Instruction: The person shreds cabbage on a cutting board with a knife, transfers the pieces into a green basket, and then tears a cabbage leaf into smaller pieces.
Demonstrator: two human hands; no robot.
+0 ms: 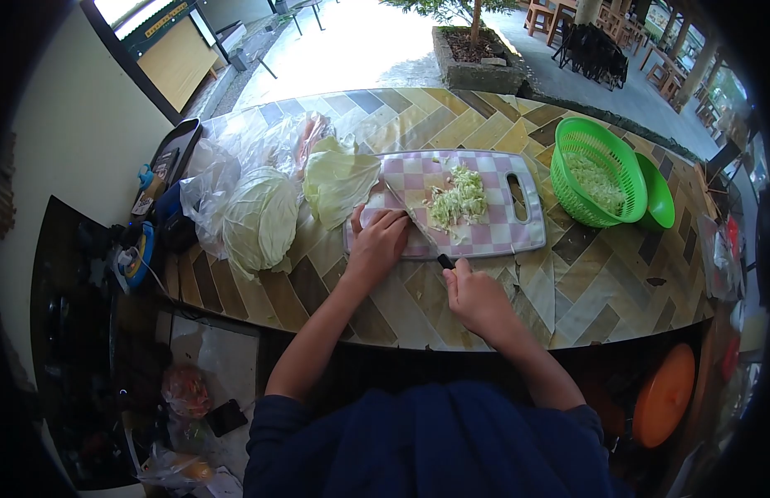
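Observation:
My right hand point(478, 300) is closed around the black handle of a knife point(424, 231), whose blade slants up and left across a pink-and-white checked cutting board point(503, 236). Beside the blade, my left hand point(381, 242) presses down on the board's left part with curled fingers; whatever lies under them is hidden. A pile of chopped cabbage point(458, 199) sits on the board, right of the blade. Loose cabbage leaves point(338, 184) rest against the board's left edge, and a larger cabbage piece point(260, 217) lies farther left.
A green basket point(567, 191) with shredded cabbage inside stands right of the board, with a green bowl point(660, 199) behind it. Clear plastic bags point(209, 187) and a dark tray point(176, 143) occupy the table's left end. An orange lid point(665, 394) is below the table at right.

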